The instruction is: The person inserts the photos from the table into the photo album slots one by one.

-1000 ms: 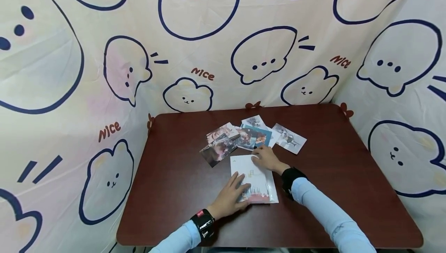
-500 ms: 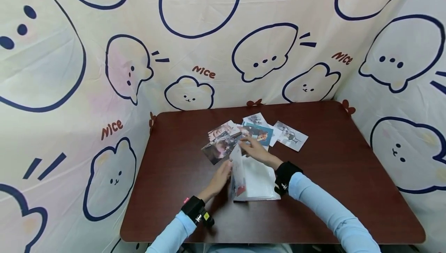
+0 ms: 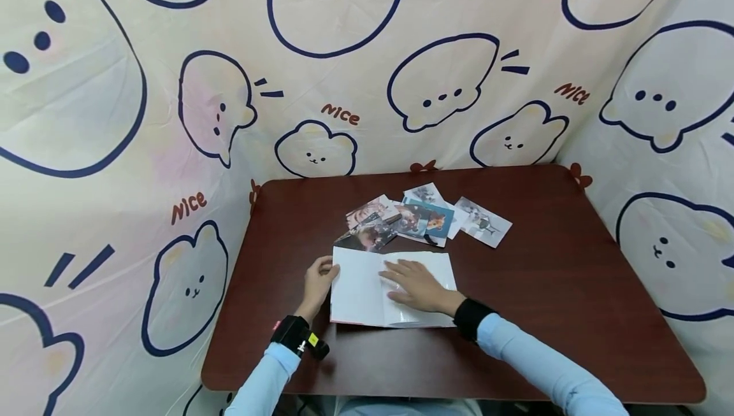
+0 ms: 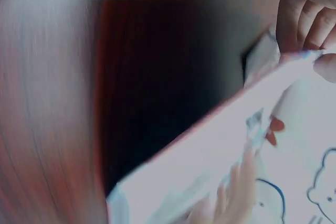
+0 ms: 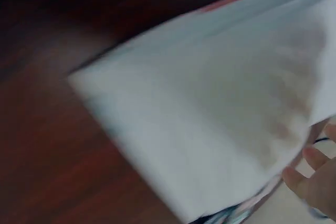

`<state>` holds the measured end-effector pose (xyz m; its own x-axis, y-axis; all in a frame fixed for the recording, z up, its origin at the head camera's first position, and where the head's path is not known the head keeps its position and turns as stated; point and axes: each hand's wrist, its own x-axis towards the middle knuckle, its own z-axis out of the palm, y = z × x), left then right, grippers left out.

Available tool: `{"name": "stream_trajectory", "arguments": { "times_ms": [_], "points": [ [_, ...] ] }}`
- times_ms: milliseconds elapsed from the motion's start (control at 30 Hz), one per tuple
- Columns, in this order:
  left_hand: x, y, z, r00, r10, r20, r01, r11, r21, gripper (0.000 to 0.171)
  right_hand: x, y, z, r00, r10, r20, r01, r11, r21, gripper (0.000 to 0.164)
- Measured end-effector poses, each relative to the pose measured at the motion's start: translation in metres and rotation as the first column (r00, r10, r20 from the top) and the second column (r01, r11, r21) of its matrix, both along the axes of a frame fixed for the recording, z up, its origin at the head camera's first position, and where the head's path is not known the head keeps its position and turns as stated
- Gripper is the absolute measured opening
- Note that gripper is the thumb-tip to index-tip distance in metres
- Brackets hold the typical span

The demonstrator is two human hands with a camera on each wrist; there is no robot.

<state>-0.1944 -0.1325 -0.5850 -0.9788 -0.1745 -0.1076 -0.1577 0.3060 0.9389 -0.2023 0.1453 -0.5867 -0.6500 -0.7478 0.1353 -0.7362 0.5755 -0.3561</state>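
Note:
A white-paged photo album [image 3: 357, 290] lies spread on the table, its two blank pages facing up. My left hand [image 3: 318, 283] is at the outer edge of the left page; in the left wrist view the fingers and thumb of the left hand [image 4: 310, 22] pinch the edge of the raised cover. Over the right page, near the fold, my right hand [image 3: 421, 286] is held with its fingers extended. The right wrist view shows the right hand [image 5: 317, 179] with loosely spread fingers above the blurred album page [image 5: 194, 114].
Just beyond the album lies a pile of loose printed photos, among them a dark one [image 3: 367, 235] and a blue one [image 3: 438, 220]. Another photo card [image 3: 485, 222] lies to their right. Patterned cloth [image 3: 321, 97] hangs behind the brown table [image 3: 573, 288].
The album's front cover has been turned over to the left by my left hand, so the album now lies spread. My right hand has moved from the top edge onto the right page.

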Motion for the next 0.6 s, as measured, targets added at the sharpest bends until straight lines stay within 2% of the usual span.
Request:
{"name": "stream_trajectory", "arguments": {
  "times_ms": [133, 233, 333, 467, 600],
  "points": [
    [-0.003, -0.010, -0.009, 0.996, -0.020, 0.083, 0.029, 0.993, -0.112, 0.034, 0.002, 0.031, -0.016, 0.997, -0.071, -0.029, 0.072, 0.997, 0.033, 0.052],
    [-0.005, -0.012, -0.013, 0.991, -0.033, 0.131, 0.061, 0.975, -0.214, 0.032, 0.003, 0.046, -0.028, 0.998, -0.054, -0.030, 0.055, 0.998, 0.037, 0.053],
    [-0.007, -0.013, -0.016, 0.986, -0.049, 0.158, 0.098, 0.941, -0.323, 0.031, 0.002, 0.050, -0.036, 0.998, -0.038, -0.043, 0.039, 0.999, 0.030, 0.054],
    [-0.009, -0.009, -0.019, 0.986, -0.059, 0.158, 0.124, 0.889, -0.441, 0.031, 0.002, 0.052, -0.039, 0.997, -0.048, -0.052, 0.050, 0.998, 0.029, 0.055],
    [-0.009, -0.004, -0.020, 0.990, -0.066, 0.121, 0.118, 0.858, -0.500, 0.033, 0.003, 0.052, -0.037, 0.997, -0.058, -0.051, 0.059, 0.998, 0.019, 0.055]
  ]
}}
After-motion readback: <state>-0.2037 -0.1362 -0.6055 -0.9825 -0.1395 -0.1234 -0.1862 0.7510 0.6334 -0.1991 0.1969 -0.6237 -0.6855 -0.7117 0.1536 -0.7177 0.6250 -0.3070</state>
